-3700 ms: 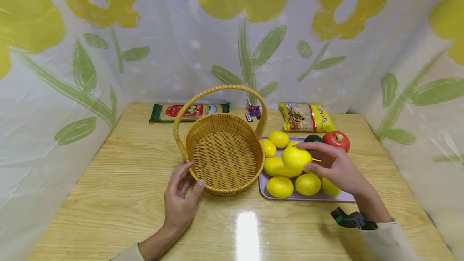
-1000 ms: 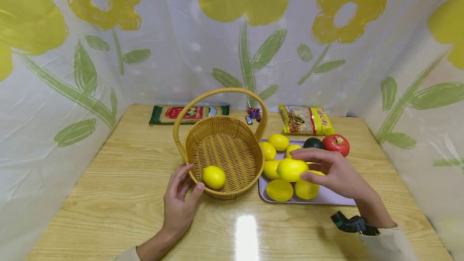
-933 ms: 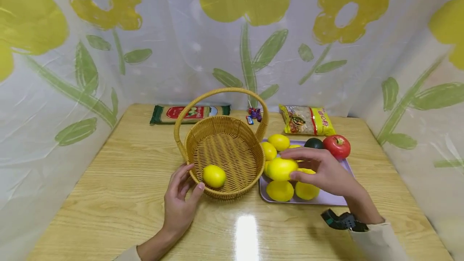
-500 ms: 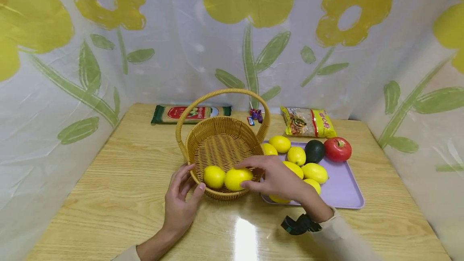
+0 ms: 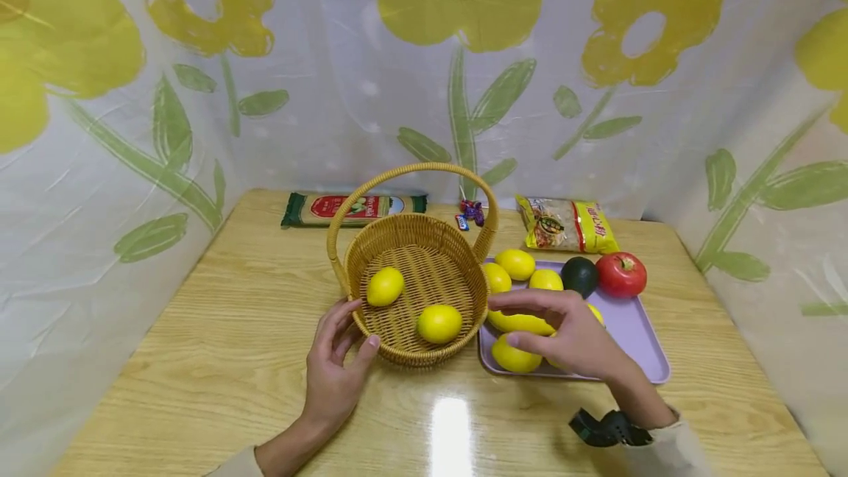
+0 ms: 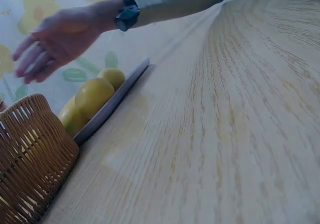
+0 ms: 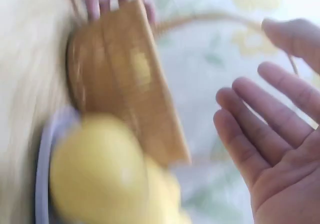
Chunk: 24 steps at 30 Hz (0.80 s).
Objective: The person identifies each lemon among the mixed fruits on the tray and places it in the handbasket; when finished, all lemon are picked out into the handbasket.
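Observation:
A wicker basket [image 5: 417,219] with a tall handle stands upright mid-table, with two lemons inside: one lemon [image 5: 386,287] at the left, another lemon [image 5: 440,324] near the front right. Against its front left rim rests my left hand [image 5: 334,370], fingers and thumb touching the wicker. To the right, my right hand [image 5: 573,330] hovers over a purple tray [image 5: 636,337], fingers extended and nothing held. In the right wrist view its palm [image 7: 290,184] is bare. Several lemons [image 5: 515,265] and a long yellow fruit [image 5: 517,321] lie on the tray, partly hidden by that hand.
An avocado [image 5: 579,276] and a red round fruit [image 5: 621,274] sit at the tray's back right. Behind are a green-ended noodle packet [image 5: 318,210], small wrapped sweets [image 5: 472,212] and a yellow food bag [image 5: 566,225]. A flowered curtain [image 5: 331,79] encloses the table.
My right hand carried a lemon from the tray into the basket, let it go and moved back right. The other lemon in the basket shifted backward. My left hand stayed at the rim.

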{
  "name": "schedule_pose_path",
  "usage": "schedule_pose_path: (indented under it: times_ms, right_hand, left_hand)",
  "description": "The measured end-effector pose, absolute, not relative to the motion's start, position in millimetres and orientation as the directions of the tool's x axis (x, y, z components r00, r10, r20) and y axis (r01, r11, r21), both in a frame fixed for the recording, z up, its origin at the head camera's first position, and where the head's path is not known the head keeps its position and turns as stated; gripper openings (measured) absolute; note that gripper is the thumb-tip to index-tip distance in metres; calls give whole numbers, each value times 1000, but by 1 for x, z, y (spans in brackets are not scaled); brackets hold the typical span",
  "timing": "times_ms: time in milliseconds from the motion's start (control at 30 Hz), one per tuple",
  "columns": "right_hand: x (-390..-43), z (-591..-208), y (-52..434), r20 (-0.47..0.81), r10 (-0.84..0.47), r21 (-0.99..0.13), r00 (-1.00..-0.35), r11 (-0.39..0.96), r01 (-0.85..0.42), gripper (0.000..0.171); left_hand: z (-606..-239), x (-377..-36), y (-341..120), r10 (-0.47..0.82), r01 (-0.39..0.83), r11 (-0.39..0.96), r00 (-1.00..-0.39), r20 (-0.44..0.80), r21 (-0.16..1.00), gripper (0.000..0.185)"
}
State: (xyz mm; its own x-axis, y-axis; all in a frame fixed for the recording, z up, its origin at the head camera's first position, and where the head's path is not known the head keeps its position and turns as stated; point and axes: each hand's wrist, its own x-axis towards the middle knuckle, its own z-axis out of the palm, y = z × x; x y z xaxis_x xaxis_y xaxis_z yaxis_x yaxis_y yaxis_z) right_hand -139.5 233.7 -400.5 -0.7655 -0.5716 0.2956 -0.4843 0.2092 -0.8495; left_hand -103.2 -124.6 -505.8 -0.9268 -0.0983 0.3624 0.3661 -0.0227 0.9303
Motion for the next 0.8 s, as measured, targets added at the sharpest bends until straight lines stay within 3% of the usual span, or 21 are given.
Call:
schedule_pose_path:
  times_ms: [233,400,500,800]
  right_hand:
    - [-136,-416,321,300,-345,-869,-889,287,-404,43]
    - [-132,-439,359,299,-188,-911,-936,234,-338,40]
    - [-133,-451,370,290,-161,-920,-943,224,-321,40]
    - [-138,-471,374,267,-175,-848,-948,425,-318,41]
  left_hand:
    - [-506,-103,-124,-101,373,-22,-924,369,928,60]
    - [-505,-104,-125,-100,355,-7,-931,352,935,60]
    - [-506,-103,-125,-103,340,-2,-935,338,940,59]
    - [-505,-103,-126,-99,332,10,-938,332,943,58]
